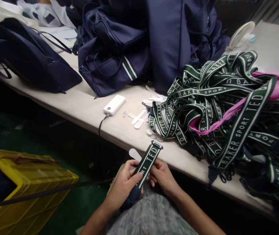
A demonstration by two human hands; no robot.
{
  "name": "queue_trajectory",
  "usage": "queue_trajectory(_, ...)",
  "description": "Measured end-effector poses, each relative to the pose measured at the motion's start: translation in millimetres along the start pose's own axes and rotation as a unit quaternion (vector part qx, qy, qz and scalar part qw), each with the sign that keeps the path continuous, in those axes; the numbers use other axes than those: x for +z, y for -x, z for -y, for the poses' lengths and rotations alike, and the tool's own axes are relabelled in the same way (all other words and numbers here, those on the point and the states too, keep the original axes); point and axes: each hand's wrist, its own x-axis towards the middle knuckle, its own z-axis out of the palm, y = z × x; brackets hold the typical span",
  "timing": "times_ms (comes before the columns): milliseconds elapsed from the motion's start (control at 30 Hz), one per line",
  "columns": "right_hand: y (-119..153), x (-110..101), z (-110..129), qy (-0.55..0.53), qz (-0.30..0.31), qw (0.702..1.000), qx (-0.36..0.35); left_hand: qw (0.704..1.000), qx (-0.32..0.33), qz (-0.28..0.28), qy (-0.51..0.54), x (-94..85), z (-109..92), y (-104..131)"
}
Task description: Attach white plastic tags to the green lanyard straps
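Observation:
A green strap with white lettering (pixel 148 160) is held up over the lap, in front of the table edge. My left hand (pixel 123 182) is closed on its lower part, the thumb lying across the lettering. A white rounded paper piece (pixel 134 154) sticks out above the left fingers. My right hand (pixel 162 176) is at the strap's right edge with its fingers curled; what they pinch is hidden behind the strap. Dark blue material (pixel 132 197) hangs below the left hand. To the right, a large heap of similar green straps (pixel 203 94) lies on the table.
Navy bags (pixel 115 55) stand along the back of the table (pixel 80 107). A white power bank (pixel 114 105) with a dark cable and white paper pieces (pixel 139 119) lie nearer. Pink ribbon (pixel 229 112) runs through the heap. A yellow crate (pixel 38 195) stands at lower left.

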Motion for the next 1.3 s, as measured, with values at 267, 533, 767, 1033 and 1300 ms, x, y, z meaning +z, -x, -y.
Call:
queue_trajectory(267,5.9,-0.8,-6.1,-0.027,-0.005,1.0,0.002,0.996,-0.048,-0.003,0.069,-7.1,9.5,-2.8)
queue_trajectory(533,-1.1,4.1,-10.1,-0.155,-0.023,0.988,-0.009,0.993,-0.047,0.009,0.108,0.7,3.2,-4.5)
queue_trajectory(767,-4.2,3.8,-4.5,-0.074,0.023,0.997,0.01,0.998,-0.034,-0.011,0.043,1.2,-2.8,-11.8)
queue_trajectory(1033,11.4,5.3,-12.8,0.167,-0.112,0.971,-0.131,0.988,-0.004,-0.14,-0.07,-0.1,-8.4,-14.0)
queue_trajectory(1300,15.1,-0.9,2.2,0.015,-0.035,0.999,-0.036,0.994,0.011,-0.066,-0.09,-2.3,3.7,-17.6)
